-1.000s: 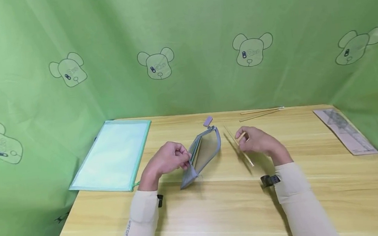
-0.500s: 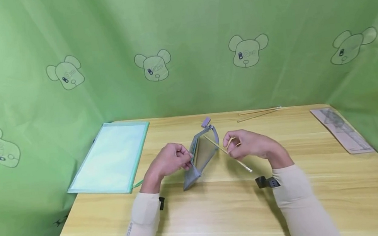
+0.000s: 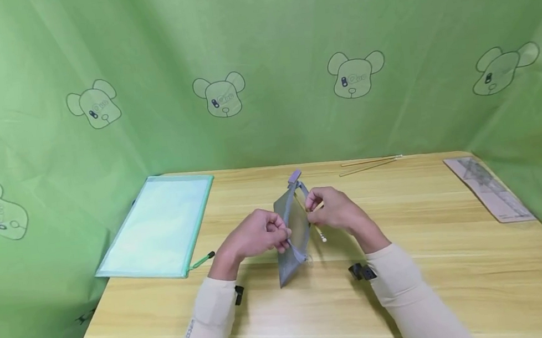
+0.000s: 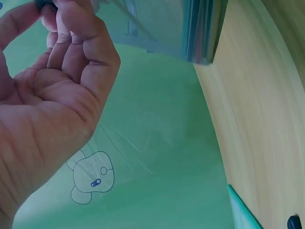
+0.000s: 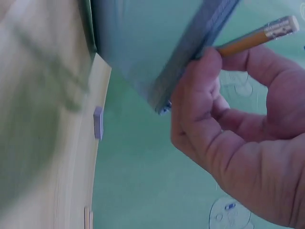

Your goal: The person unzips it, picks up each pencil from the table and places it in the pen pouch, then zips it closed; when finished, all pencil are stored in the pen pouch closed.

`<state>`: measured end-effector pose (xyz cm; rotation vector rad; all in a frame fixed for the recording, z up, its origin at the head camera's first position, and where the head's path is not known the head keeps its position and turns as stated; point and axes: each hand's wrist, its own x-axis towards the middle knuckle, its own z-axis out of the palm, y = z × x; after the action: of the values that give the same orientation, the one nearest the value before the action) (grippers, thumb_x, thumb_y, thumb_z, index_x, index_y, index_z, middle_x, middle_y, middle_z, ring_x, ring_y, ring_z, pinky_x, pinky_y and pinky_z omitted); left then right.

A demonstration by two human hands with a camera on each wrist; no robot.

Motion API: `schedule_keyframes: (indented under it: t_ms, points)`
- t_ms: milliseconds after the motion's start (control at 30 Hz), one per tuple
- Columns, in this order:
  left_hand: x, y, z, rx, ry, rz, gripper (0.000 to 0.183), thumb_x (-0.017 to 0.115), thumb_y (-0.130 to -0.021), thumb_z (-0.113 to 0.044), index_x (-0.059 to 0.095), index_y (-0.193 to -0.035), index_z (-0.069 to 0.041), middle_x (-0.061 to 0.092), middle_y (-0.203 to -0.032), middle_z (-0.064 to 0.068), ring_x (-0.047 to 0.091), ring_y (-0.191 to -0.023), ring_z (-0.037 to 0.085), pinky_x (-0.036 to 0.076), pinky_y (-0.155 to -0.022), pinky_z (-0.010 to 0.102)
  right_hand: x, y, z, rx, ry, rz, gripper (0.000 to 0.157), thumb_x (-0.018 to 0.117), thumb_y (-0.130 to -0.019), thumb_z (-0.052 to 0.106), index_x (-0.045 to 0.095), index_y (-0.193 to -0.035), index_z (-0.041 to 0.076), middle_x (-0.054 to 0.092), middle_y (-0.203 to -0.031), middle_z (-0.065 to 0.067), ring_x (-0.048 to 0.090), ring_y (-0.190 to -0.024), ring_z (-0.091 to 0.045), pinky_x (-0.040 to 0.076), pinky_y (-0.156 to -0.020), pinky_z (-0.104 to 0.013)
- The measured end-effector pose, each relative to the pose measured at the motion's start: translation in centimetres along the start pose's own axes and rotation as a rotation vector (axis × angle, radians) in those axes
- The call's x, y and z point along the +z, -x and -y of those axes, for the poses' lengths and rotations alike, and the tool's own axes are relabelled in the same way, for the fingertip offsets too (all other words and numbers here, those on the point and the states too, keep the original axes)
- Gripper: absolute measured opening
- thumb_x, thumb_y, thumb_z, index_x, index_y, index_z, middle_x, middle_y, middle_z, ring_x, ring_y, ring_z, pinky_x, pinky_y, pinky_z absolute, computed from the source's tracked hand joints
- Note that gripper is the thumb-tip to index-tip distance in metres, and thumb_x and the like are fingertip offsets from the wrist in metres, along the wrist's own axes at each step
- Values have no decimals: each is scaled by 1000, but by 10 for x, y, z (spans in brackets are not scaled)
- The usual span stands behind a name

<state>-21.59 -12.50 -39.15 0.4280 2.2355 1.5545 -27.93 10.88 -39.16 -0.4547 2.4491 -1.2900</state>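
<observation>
My left hand (image 3: 263,234) pinches the edge of a grey-blue zip pouch (image 3: 289,262), its mouth held apart and facing right. Between my right thumb and fingers is a pencil (image 5: 248,43) with a white eraser end and a metal band. Its front part (image 3: 300,202) lies in the pouch's mouth, while the eraser end sticks out below my right hand (image 3: 333,209). In the right wrist view the fingertips are right at the zip edge. Through the pouch side in the left wrist view, several flat and long items (image 4: 200,28) show inside.
A small purple block (image 5: 98,123) lies behind the pouch. Two more pencils (image 3: 368,166) are near the table's back edge. A teal-edged folder (image 3: 157,226) with a green pull (image 3: 202,261) lies left, a pinkish flat sheet (image 3: 489,189) right. Green curtain (image 3: 296,127) surrounds the table.
My right hand has moved left with the pencil, bringing its front part into the pouch's mouth. My left hand has shifted right, and the pouch has turned steeper.
</observation>
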Motion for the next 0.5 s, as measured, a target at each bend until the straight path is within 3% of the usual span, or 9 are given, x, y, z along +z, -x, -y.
schedule_keyframes:
  t_ms: [200, 367, 500]
  points:
    - [-3, 0, 2, -19, 17, -26, 14, 64, -105, -7, 70, -98, 4, 79, -89, 18, 73, -71, 13, 62, -71, 31, 10, 2, 10, -31, -16, -49, 13, 74, -98, 9, 65, -106, 3, 70, -111, -16, 74, -94, -24, 62, -82, -34]
    - [-10, 2, 3, -28, 35, -73, 14, 64, -105, -8, 68, -95, 0, 80, -88, 14, 75, -73, 14, 62, -71, 32, 5, 6, 14, -93, -96, 2, 9, 67, -105, 5, 66, -110, -2, 72, -107, -21, 76, -96, -31, 67, -85, -38]
    - [-17, 5, 4, -37, 39, -99, 14, 64, -105, -9, 68, -94, -1, 80, -88, 12, 76, -75, 17, 59, -69, 27, -5, 5, 8, -132, -106, 27, 13, 64, -106, 5, 66, -113, -5, 74, -111, -26, 75, -93, -25, 67, -82, -38]
